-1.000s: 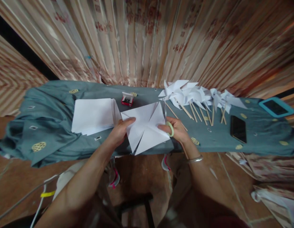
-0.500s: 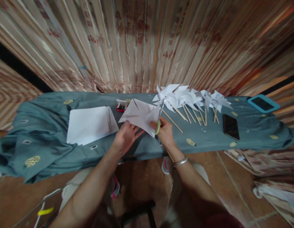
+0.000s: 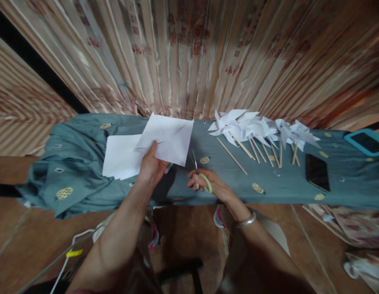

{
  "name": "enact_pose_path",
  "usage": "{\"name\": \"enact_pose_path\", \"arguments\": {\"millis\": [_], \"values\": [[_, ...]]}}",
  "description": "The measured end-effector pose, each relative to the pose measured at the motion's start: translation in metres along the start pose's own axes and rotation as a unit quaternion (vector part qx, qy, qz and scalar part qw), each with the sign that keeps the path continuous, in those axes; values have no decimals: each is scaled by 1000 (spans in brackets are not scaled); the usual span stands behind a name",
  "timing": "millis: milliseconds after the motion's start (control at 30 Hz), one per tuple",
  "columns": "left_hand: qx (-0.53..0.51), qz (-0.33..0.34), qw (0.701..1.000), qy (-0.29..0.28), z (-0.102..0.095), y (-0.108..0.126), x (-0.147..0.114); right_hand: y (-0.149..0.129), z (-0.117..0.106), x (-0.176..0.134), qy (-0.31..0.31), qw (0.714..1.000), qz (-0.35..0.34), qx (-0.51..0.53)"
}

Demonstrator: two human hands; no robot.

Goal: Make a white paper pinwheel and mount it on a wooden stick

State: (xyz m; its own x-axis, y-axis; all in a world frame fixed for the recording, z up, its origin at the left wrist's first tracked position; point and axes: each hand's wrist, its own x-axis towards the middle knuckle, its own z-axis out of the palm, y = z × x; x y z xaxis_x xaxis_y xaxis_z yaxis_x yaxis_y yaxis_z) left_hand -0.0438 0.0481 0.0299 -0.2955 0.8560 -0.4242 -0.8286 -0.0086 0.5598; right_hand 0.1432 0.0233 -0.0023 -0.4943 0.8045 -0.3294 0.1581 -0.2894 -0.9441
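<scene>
A white paper square [image 3: 173,136] with cut lines running in from its corners is pinched in my left hand [image 3: 152,165], thumb on top. It is held over the right part of a stack of white paper [image 3: 120,157]. My right hand [image 3: 206,181] grips scissors [image 3: 205,182] by their pale green handles. The blades are slightly parted, point away from me and stand apart from the paper, to its right. Beneath the left hand a small part of some object shows, too little to name.
A row of white paper pinwheels [image 3: 253,128] on wooden sticks lies at the back right. Right of them are a black phone [image 3: 318,172] and a blue-framed tablet [image 3: 368,142]. A teal cloth [image 3: 183,194] covers the narrow table, with a pleated curtain [image 3: 183,61] behind.
The scissors have come away from the paper, moving toward me. My left hand has shifted left with the paper, now gripping it thumb on top. The camera view has swung slightly left.
</scene>
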Motion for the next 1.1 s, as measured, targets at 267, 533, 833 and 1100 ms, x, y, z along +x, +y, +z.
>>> {"name": "enact_pose_path", "arguments": {"millis": [267,533,833,1100], "values": [[-7,-3,1000,0,1,2,0,3,9,-4,-89,995,30,-30],[13,-8,1000,-9,-1,-3,-1,4,11,2,-81,996,23,-33],[32,-13,999,-15,-2,-4,-3,8,10,3,-76,996,13,-41],[38,-11,999,-18,-5,-5,0,12,11,4,-64,998,9,-23]]}}
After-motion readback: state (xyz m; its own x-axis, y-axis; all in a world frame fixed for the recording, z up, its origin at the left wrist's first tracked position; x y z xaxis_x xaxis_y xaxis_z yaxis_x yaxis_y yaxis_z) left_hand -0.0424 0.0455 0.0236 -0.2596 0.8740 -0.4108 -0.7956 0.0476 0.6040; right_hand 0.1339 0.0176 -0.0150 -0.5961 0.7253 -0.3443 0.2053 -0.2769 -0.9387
